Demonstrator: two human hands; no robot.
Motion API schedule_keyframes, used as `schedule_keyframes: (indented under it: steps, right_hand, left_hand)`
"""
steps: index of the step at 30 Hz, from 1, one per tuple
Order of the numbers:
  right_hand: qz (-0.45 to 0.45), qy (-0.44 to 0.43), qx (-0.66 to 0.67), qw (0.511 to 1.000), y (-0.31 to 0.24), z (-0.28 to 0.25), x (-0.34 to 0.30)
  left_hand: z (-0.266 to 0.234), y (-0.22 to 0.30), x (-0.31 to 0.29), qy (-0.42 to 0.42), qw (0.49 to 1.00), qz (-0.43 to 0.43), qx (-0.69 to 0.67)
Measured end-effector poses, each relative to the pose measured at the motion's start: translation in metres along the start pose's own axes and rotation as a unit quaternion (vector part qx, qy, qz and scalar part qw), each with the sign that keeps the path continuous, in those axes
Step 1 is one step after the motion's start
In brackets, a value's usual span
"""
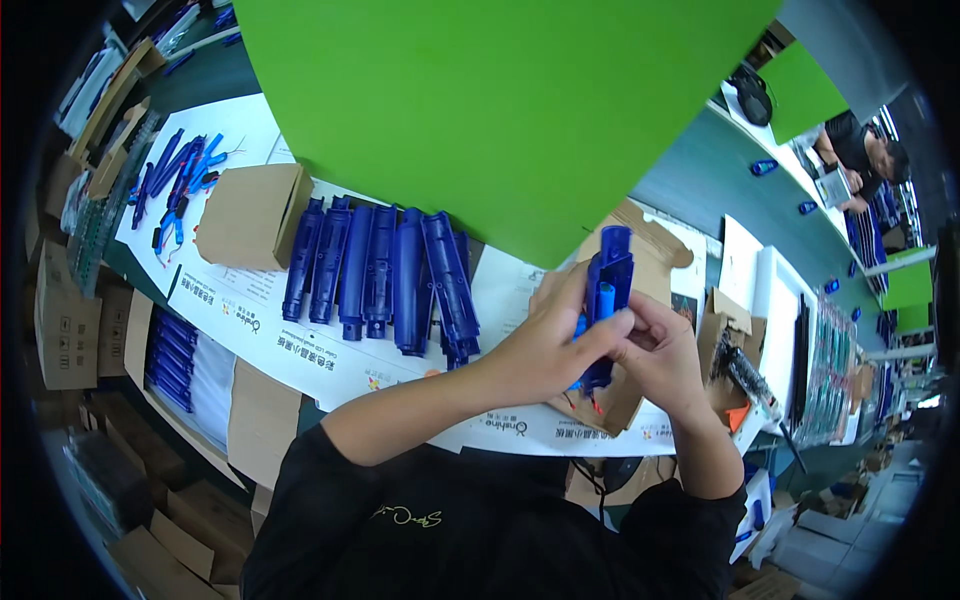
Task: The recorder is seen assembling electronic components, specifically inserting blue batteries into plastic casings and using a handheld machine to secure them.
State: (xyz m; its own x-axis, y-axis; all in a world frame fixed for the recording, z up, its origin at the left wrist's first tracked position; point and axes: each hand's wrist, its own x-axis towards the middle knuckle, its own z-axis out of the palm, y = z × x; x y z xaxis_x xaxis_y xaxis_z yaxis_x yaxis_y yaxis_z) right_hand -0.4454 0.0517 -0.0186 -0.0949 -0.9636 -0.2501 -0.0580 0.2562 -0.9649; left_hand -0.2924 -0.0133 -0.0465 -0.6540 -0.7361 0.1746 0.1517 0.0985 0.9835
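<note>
Blue shell (617,262) is carrying a light-blue cylinder (606,299); my left hand (560,338) and right hand (662,352) are gripping, fingers closed; other shells (409,285) are seemingly waiting.

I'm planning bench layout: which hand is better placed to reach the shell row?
Probably left: the left hand is nearer the row of blue shells; the right hand lies beyond the held shell.

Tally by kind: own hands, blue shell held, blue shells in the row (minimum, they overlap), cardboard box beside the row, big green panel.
Left hand and right hand: 2
Held shell: 1
Row shells: at least 6
Cardboard box: 1
Green panel: 1
Total: at least 11
</note>
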Motion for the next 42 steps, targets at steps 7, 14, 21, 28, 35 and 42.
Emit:
schedule_keyframes:
  steps: [7, 14, 21, 28, 35, 42]
  right_hand:
    - [0.026, 0.197, -0.268, 0.943, 0.019, -0.144, 0.116]
    - [0.121, 0.289, -0.366, 0.876, 0.069, -0.208, 0.279]
    - [-0.09, 0.247, -0.526, 0.809, -0.021, -0.2, 0.142]
    - [-0.229, 0.081, -0.333, 0.911, -0.042, -0.044, 0.03]
    - [-0.259, 0.104, -0.153, 0.948, -0.037, 0.008, 0.108]
    - [-0.306, 0.092, -0.211, 0.924, -0.03, -0.023, 0.14]
  left_hand:
    - [-0.133, 0.01, -0.041, 0.09, 0.906, -0.038, 0.411]
    - [-0.127, 0.011, 0.009, -0.145, 0.814, 0.033, 0.561]
    - [-0.135, -0.003, 0.016, -0.233, 0.786, 0.088, 0.565]
    - [-0.128, -0.005, 0.027, -0.164, 0.852, 0.133, 0.479]
    - [-0.145, -0.003, 0.04, 0.085, 0.859, 0.169, 0.476]
    - [-0.159, 0.001, 0.067, 0.039, 0.882, 0.106, 0.458]
